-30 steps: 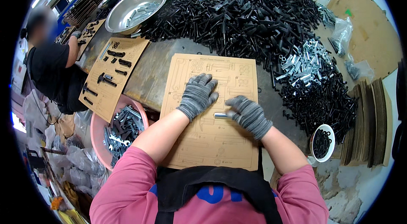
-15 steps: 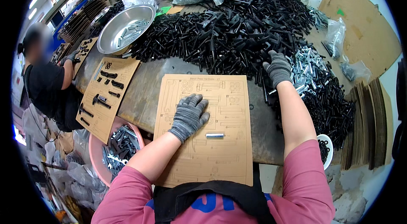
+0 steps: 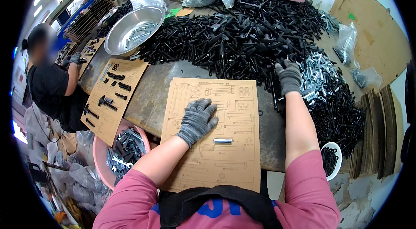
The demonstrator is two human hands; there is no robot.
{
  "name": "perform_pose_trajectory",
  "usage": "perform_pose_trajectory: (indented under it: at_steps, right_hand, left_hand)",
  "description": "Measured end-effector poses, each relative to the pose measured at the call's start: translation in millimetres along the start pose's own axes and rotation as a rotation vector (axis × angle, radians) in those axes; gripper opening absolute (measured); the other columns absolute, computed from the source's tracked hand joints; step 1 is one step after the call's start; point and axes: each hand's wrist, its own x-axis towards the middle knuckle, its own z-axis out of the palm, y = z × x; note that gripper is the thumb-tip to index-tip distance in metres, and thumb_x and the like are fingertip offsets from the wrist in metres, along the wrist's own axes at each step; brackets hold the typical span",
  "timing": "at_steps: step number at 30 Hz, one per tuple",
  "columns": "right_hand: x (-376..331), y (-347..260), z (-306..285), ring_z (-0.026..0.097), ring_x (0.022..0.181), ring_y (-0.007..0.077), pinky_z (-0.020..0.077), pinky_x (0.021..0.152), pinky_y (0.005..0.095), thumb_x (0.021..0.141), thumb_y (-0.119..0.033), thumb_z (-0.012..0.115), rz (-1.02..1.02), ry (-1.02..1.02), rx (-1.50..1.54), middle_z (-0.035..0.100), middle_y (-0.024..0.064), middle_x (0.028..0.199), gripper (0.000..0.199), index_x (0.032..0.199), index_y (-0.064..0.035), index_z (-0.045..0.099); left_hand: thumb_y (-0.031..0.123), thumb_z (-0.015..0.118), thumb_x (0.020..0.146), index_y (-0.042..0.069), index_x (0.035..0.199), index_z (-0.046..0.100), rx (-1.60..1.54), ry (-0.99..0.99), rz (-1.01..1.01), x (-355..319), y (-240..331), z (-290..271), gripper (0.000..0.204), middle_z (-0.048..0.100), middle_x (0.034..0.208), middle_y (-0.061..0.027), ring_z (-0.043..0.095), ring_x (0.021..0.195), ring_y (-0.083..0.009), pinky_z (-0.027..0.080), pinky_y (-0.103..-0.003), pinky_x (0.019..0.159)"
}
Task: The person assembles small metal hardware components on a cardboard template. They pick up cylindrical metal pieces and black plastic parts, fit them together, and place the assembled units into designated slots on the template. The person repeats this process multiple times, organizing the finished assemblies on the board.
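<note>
My left hand (image 3: 197, 120), in a grey knit glove, lies spread on a printed cardboard sheet (image 3: 182, 177) and holds nothing. Just right of it a short silver metal tube (image 3: 223, 141) rests on the sheet. At the near right edge of a big heap of black bolts and metal parts (image 3: 203, 42), my right hand (image 3: 289, 77) is gloved too. Its fingers are bent in among the parts, and whatever they grip is hidden. A mound of silver tubes (image 3: 318, 75) lies right beside that hand.
A second cardboard sheet (image 3: 102, 120) bearing black hardware lies left, near a co-worker (image 3: 50, 81). Around the table are a steel bowl (image 3: 113, 40), a pink tub (image 3: 100, 159) of wrenches, a white bowl (image 3: 336, 172) of black rings and stacked cardboard (image 3: 372, 133).
My right hand has shifted slightly at the heap's edge, its fingers more bent. The left hand stays flat on the sheet. The whole view has shifted a little.
</note>
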Motion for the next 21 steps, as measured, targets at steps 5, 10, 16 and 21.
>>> perform_pose_trajectory:
  at_steps: [5, 10, 16, 21]
  right_hand:
    - [-61.3, 36.7, -25.0, 0.058, 0.078, 0.0268, 0.0463, 0.073, 0.0336, 0.076, -0.034, 0.06, 0.12, 0.007, 0.463, 0.061, 0.0143, 0.088, 0.037, 0.1, -0.0051, 0.06]
    - [-150.2, 14.2, -67.9, 0.056, 0.076, 0.0159, 0.0441, 0.069, 0.0279, 0.078, -0.022, 0.061, 0.01, 0.053, 0.895, 0.06, 0.0046, 0.081, 0.024, 0.092, -0.0029, 0.061]
    - [-204.3, -26.2, -87.9, 0.053, 0.082, 0.0264, 0.0429, 0.078, 0.0366, 0.07, -0.021, 0.068, -0.365, 0.064, 0.703, 0.057, 0.0079, 0.085, 0.027, 0.092, -0.0063, 0.061]
    - [-236.2, -57.7, -84.5, 0.054, 0.073, 0.0251, 0.0452, 0.064, 0.033, 0.059, -0.012, 0.072, -0.552, -0.064, 0.679, 0.053, 0.0124, 0.091, 0.039, 0.095, -0.0077, 0.058]
  left_hand:
    - [0.031, 0.059, 0.074, 0.006, 0.109, 0.057, 0.009, 0.015, -0.011, -2.6, 0.4, 1.2, 0.043, 0.051, 0.116, -0.0146, 0.044, 0.111, -0.031, 0.031, -0.041, 0.097]
    - [0.031, 0.057, 0.076, 0.006, 0.11, 0.056, -0.009, 0.025, 0.013, -3.9, -4.2, 5.4, 0.042, 0.051, 0.116, -0.0138, 0.044, 0.111, -0.0288, 0.03, -0.041, 0.096]
    - [0.024, 0.059, 0.081, 0.0, 0.105, 0.056, -0.739, -0.124, -0.123, -12.3, 52.1, -28.4, 0.034, 0.059, 0.099, -0.0133, 0.056, 0.094, -0.0246, 0.044, -0.033, 0.083]
    - [0.026, 0.059, 0.084, 0.0, 0.11, 0.051, -1.733, -0.089, -0.668, -24.4, 89.9, -43.8, 0.037, 0.06, 0.092, -0.0081, 0.057, 0.078, -0.0126, 0.047, -0.024, 0.069]
